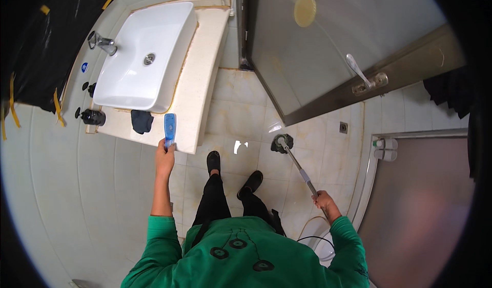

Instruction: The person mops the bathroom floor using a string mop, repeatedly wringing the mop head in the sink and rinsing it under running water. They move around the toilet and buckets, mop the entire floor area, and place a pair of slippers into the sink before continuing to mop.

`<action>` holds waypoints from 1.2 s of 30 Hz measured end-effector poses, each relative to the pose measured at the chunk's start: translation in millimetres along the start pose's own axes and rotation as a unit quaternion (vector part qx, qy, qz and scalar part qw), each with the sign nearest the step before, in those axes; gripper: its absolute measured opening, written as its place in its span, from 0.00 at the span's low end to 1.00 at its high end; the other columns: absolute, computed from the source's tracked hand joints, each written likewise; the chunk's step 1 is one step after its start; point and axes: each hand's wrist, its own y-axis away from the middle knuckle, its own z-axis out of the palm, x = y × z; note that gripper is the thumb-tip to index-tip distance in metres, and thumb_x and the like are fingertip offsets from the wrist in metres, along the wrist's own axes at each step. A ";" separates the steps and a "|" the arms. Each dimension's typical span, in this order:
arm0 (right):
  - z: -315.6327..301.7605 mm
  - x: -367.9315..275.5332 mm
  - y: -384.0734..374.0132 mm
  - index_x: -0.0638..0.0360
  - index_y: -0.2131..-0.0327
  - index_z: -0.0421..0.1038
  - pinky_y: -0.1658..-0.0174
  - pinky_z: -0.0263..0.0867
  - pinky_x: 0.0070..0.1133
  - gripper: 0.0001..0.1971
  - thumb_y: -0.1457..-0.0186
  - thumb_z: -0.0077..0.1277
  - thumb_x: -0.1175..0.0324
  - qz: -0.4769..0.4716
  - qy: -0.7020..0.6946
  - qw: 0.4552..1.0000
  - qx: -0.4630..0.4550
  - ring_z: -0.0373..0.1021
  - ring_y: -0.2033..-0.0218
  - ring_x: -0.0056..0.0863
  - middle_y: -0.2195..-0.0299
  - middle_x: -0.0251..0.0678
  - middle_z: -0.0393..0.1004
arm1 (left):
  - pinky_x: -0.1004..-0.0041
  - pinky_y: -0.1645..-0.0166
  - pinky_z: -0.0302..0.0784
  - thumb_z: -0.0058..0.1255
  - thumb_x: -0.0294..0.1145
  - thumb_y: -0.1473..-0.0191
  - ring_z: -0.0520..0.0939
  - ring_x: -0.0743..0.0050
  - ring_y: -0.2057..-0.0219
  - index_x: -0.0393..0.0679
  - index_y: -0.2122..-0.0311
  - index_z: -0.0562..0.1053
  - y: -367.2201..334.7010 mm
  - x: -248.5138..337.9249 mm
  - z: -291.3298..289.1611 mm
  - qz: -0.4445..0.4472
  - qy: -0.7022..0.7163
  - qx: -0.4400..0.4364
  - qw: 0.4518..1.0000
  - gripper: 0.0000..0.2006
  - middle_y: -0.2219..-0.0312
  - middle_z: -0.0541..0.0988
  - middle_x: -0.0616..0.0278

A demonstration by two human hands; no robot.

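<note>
While the person stood on the tiled floor, the left hand was closed around the lower end of a blue brush-like tool. That tool stretched straight ahead of the left hand, over the near corner of the cream countertop; whether it touched the surface could not be told. Just beside it, ahead and slightly left of the hand, lay a folded dark cloth, with a black pump bottle farther left. Well ahead of that hand sat a white rectangular vessel sink.

The right hand was wrapped around a mop pole, which slanted forward and to the left of it. At the pole's far end, the dark green mop head rested on the tiles. A floor drain lay ahead of the right hand, well beyond it, and a half-open frosted door stood farther ahead.
</note>
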 end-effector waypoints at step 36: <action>42.6 -172.4 367.1 0.72 0.48 0.63 0.81 0.52 0.14 0.23 0.44 0.55 0.70 -0.376 -0.209 0.897 -0.105 0.57 0.84 0.14 0.82 0.27 0.62 | 0.57 0.61 0.70 0.55 0.29 0.52 0.75 0.51 0.66 0.40 0.66 0.73 -8.5 14.8 -2.4 0.196 -0.276 0.166 0.926 0.08 0.70 0.71 0.53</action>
